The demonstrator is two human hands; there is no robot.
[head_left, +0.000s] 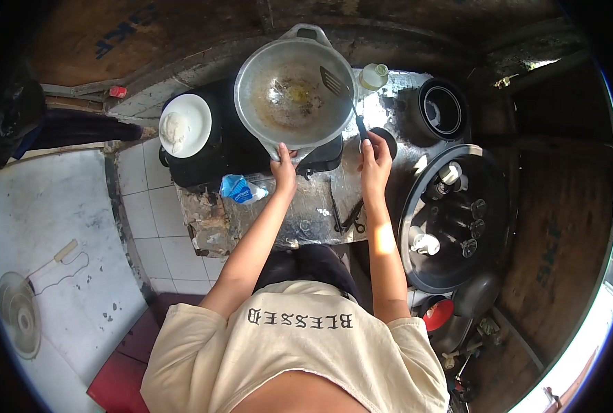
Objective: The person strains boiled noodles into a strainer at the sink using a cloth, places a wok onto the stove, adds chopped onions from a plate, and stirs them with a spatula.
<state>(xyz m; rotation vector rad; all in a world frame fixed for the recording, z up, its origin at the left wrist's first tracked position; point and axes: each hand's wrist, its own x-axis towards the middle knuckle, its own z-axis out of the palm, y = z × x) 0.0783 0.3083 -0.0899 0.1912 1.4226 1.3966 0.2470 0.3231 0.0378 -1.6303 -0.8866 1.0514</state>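
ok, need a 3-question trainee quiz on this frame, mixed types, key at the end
1. True or false: the left hand is clear of the pan.
2. What does the right hand hold?
3. Fill in: in the picture, the white plate sits to the ____ of the pan.

Key:
1. False; it grips the pan's near handle.
2. A slotted spatula, its blade over the pan.
3. Left.
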